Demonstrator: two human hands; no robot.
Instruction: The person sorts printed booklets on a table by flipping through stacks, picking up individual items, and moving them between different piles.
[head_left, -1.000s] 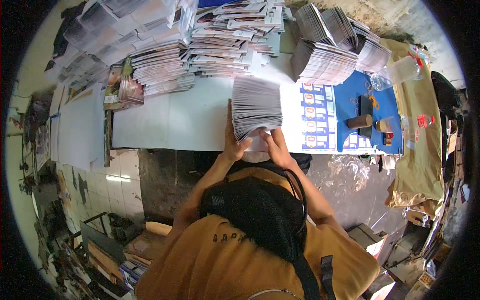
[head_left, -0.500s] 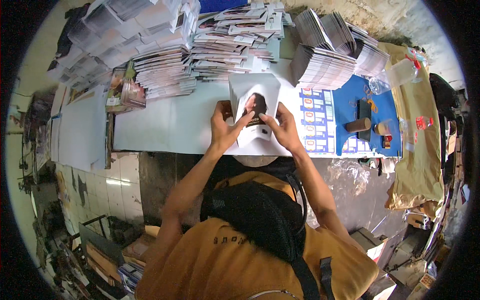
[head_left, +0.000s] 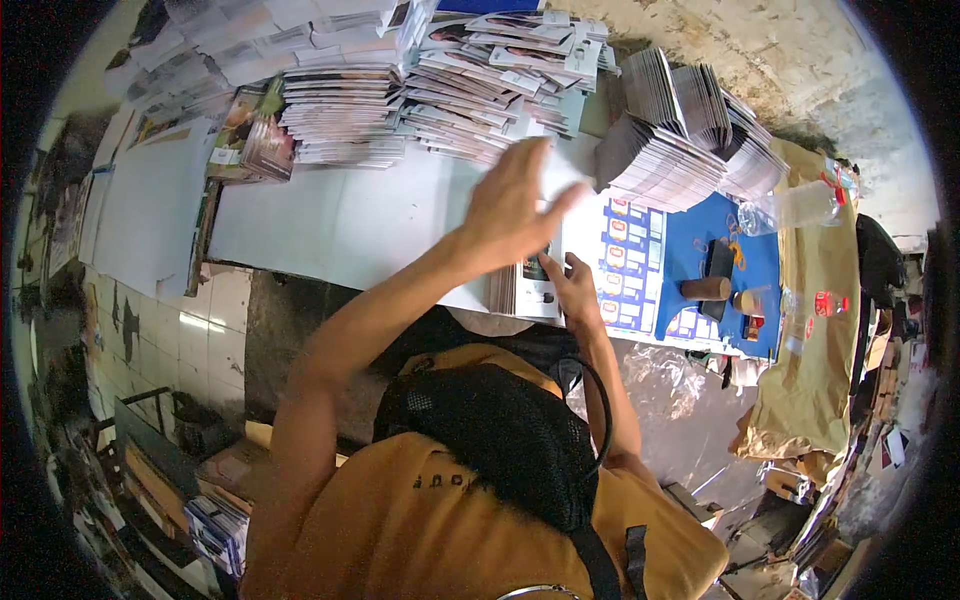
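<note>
My left hand (head_left: 512, 205) is lifted over the white table (head_left: 340, 230), fingers spread, with nothing in it. Just below it a small stack of printed booklets (head_left: 522, 290) lies at the table's near edge. My right hand (head_left: 577, 287) grips the right side of that stack, its fingers lying on the top cover. My left forearm crosses from the lower left up to the stack.
Tall piles of printed booklets (head_left: 345, 110) line the table's back, with fanned stacks (head_left: 680, 135) at the right. A sheet of blue labels (head_left: 632, 262), a blue mat (head_left: 752, 262), a brown cylinder (head_left: 705, 288) and a plastic bottle (head_left: 800, 207) lie to the right. Tiled floor (head_left: 195, 330) lies left.
Earlier both hands held the stack upright, then opened a white sheet over it. Now the stack lies flat at the edge, my left hand has let go and risen, and my right stays on it.
</note>
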